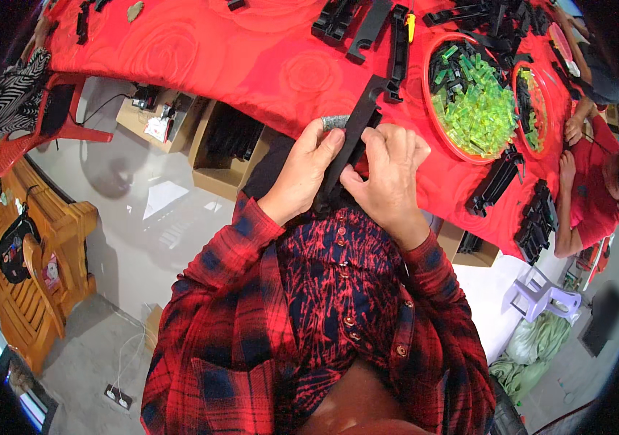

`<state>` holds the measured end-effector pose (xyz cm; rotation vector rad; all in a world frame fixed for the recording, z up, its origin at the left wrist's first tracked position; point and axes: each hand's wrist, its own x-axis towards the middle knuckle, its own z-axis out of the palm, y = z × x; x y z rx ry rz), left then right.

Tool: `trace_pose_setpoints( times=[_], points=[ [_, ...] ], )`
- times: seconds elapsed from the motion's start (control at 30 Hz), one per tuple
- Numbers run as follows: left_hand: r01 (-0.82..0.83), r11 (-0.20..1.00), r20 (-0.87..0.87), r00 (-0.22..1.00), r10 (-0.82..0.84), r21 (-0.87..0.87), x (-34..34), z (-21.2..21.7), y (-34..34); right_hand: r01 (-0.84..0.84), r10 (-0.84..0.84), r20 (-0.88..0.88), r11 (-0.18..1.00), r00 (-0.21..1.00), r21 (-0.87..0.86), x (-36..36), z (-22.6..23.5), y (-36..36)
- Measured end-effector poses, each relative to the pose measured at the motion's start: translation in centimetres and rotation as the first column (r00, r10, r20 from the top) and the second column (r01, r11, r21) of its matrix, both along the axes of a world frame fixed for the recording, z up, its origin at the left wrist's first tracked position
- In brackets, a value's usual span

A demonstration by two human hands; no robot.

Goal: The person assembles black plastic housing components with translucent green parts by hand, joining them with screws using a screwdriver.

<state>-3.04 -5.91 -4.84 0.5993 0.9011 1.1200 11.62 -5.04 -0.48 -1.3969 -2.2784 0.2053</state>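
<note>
clearly both my left hand (302,174) and right hand (389,177) clasp the long black plastic strip (353,141); looks stiff, light, best gripped mid-length.

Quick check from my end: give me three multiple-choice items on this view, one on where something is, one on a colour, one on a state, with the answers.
1. Where is the long black plastic part?
A. Between both hands, in front of the chest
B. On the floor
C. On the wooden bench

2. What colour are the small pieces in the round red tray?
A. Blue
B. Translucent green
C. White

3. How does the left hand stand?
A. Open, flat on the table
B. Closed on the black part
C. Out of view

Answers:
1 A, the left hand and right hand both hold it.
2 B, green pieces fill the tray.
3 B, its fingers wrap the part.
</note>
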Motion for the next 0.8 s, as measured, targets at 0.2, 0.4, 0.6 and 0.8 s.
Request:
trace_pose_setpoints(
  times=[0.2,0.4,0.6,0.8],
  points=[
    [-0.058,0.998,0.003,0.998,0.058,-0.004,-0.1,-0.8,-0.5,-0.02,0.02,0.019,1.0,1.0,-0.001,-0.4,-0.5,-0.3],
    [-0.062,0.979,0.029,0.997,0.069,-0.194,-4.9,-1.0,-2.2,-0.117,0.092,-0.159,0.98,0.983,-0.159,-0.6,0.2,0.0],
    [-0.125,0.895,0.192,0.955,0.225,-0.427,-13.8,-3.4,-6.0,-0.014,-0.039,-0.317,0.987,0.948,-0.162,1.6,-3.5,1.8],
    [-0.205,0.901,-0.071,0.979,0.192,-0.383,-14.3,-4.7,-6.0,0.018,-0.033,-0.274,0.998,0.961,-0.056,2.5,-5.9,2.6]
  ],
)
